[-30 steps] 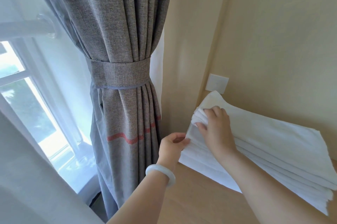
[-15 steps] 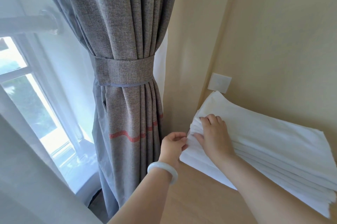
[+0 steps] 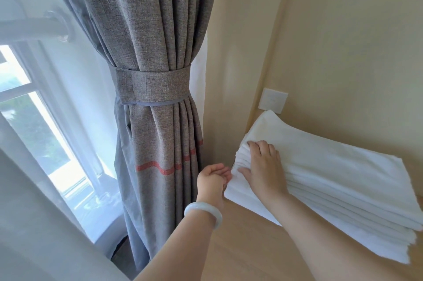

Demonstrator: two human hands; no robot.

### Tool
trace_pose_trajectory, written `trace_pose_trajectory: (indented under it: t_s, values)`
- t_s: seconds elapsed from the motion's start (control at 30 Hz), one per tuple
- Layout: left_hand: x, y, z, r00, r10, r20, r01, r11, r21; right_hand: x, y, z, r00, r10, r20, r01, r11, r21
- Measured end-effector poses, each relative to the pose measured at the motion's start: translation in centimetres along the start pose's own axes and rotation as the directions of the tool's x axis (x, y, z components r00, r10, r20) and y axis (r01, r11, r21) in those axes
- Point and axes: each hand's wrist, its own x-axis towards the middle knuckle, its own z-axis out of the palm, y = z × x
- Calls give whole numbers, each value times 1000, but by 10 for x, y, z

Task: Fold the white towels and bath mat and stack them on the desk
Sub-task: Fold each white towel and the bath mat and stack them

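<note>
Stack of white towels [image 3: 332,180]: folded, many layers, flat on the worktop at its far left corner, close against the beige wall; left ends fanned out, not flush.
Bath mat: not distinguishable from the towels among the layers.
Worktop [image 3: 247,248]: pale wood, bare strip in front of the stack.
Right hand [image 3: 263,166]: spread flat on the top layer at the fanned left corner, fingers fairly straight, thumb against the layer edges; gripping nothing.
Left hand [image 3: 214,177]: cupped, fingers loosely bent, fingertips touching the stack's left edge low down; no cloth visibly pinched.
Bracelet [image 3: 203,213]: pale, on the left wrist.
Curtain [image 3: 155,40]: grey, gathered by a tieback [image 3: 152,87], just left of the worktop.
Window [image 3: 34,134]: bright, far left.
Wall plate [image 3: 273,100]: white, just behind the stack's far corner.
Step in hand: judged to be squaring the left edges with both hands.
Done: folding and stacking, to all appearance; no loose towel in view.
Left: evening the fanned corner; near right end also ragged; anything out of view unknown.
</note>
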Motion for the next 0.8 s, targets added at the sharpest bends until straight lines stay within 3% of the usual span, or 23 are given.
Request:
trace_pose_trajectory:
  t_s: [0.07, 0.17, 0.2, 0.23, 0.3, 0.33, 0.37, 0.47, 0.53, 0.63, 0.8]
  values:
    - [0, 3, -4, 999, -39, -38, 38, 999, -23, -4, -2, -14, 989, 145, -8, -133, 924, 360]
    - [1, 7, -9, 991, -129, -30, 128, 992, -18, -42, 7, -46, 862, 504, -52, -318, 619, 718]
    - [0, 9, -7, 989, -148, 3, 148, 989, -14, -63, 13, -52, 769, 637, 56, -408, 422, 810]
    - [-1, 12, -5, 987, -159, 38, 160, 987, -12, -81, 21, -54, 649, 724, 235, -479, 149, 865]
    - [-2, 16, 1, 982, -174, 76, 172, 985, 24, -114, 43, -50, 421, 663, 619, -481, -415, 772]
    - [-2, 20, 3, 983, -161, 87, 158, 987, 41, -124, 53, -47, 383, 568, 729, -427, -591, 685]
    - [-4, 21, 9, 984, -147, 101, 142, 988, 55, -131, 62, -47, 391, 487, 781, -365, -697, 618]
    - [-14, 20, 20, 987, -111, 116, 97, 988, 119, -136, 71, -50, 493, 372, 786, -287, -784, 551]
    - [-22, 21, 28, 984, -108, 143, 85, 983, 162, -136, 75, -51, 502, 387, 773, -229, -803, 551]
    - [-24, 29, 39, 976, -149, 159, 119, 976, 183, -135, 84, -60, 437, 444, 782, -144, -824, 548]
    - [-14, 35, 48, 979, -199, 37, 191, 969, 156, -130, 111, -69, 227, 582, 781, -187, -761, 621]
